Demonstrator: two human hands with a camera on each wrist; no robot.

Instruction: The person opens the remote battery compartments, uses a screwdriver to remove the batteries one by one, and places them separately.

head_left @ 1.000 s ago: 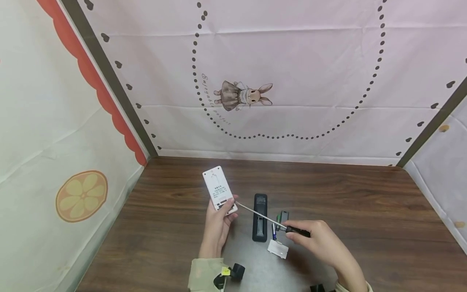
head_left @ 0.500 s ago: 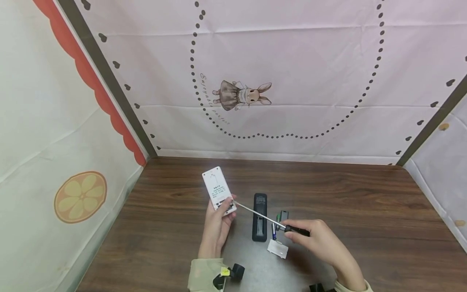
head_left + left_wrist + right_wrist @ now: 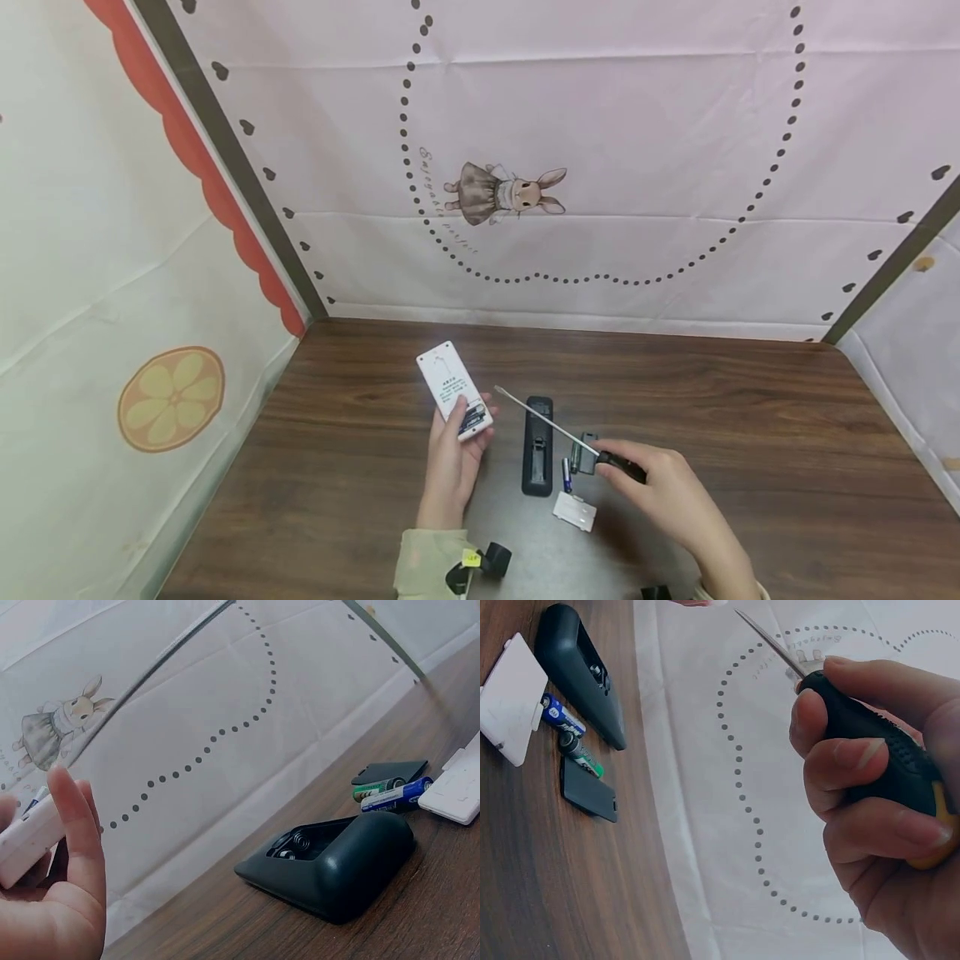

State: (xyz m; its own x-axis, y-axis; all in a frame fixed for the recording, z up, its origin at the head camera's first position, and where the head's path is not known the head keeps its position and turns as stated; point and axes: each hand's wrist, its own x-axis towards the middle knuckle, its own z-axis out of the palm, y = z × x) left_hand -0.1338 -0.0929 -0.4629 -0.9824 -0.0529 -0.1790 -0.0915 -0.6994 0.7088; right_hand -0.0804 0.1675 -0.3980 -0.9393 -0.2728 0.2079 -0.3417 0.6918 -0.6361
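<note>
My left hand (image 3: 448, 462) holds a white remote control (image 3: 448, 377), back side up, with printed text and an uncovered battery compartment near its lower end. The thumb lies along its left edge beside the compartment. A screwdriver (image 3: 874, 735) with a black and yellow handle is in my right hand (image 3: 667, 487), fingers curled round the handle. Its bare metal tip points up and left, a little apart from the white remote. Below the shaft, a black remote control (image 3: 537, 417) lies on the table with its battery bay uncovered.
Right of the black remote lie a blue battery (image 3: 397, 796), a green battery (image 3: 583, 755) and a dark battery cover (image 3: 589, 790). A white battery cover (image 3: 575, 511) sits nearer me. A printed cloth (image 3: 637, 167) hangs behind the wooden table (image 3: 360, 400).
The screwdriver tip has left the white remote's lower edge and moved up and slightly right. My left thumb has shifted, showing more of the compartment.
</note>
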